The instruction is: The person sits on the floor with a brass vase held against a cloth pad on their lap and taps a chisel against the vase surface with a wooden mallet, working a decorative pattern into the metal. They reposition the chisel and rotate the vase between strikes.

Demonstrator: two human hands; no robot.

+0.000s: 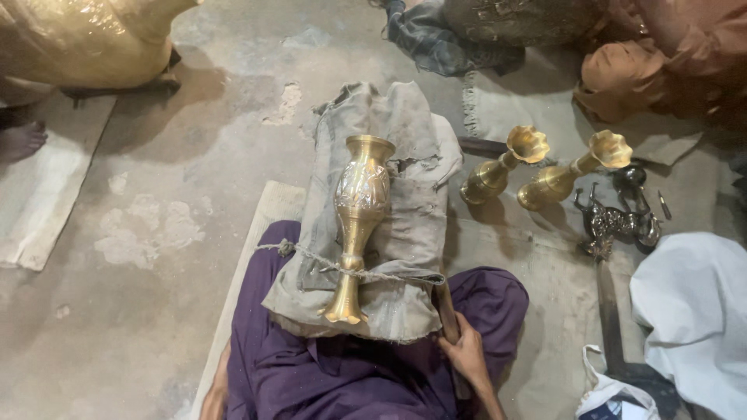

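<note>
A brass vase (pixel 359 225) lies lengthwise on a thick pad wrapped in grey cloth (pixel 412 233), which rests on my lap in purple trousers. A thin rope (pixel 311 260) crosses the vase's narrow stem and holds it against the pad. My right hand (pixel 467 354) grips a dark wooden bar (pixel 445 307) that sticks out from under the pad's right side. At the lower left, only a sliver of my left hand (pixel 215 389) shows beside my knee, with its fingers hidden.
Two more brass vases (pixel 498 167) (pixel 564 175) lie on a mat to the right, next to dark metal pieces (pixel 615 222). A white cloth (pixel 692 311) and a plastic bag (pixel 611 397) sit at lower right. Another person sits at top right; a foot (pixel 19 140) shows at left.
</note>
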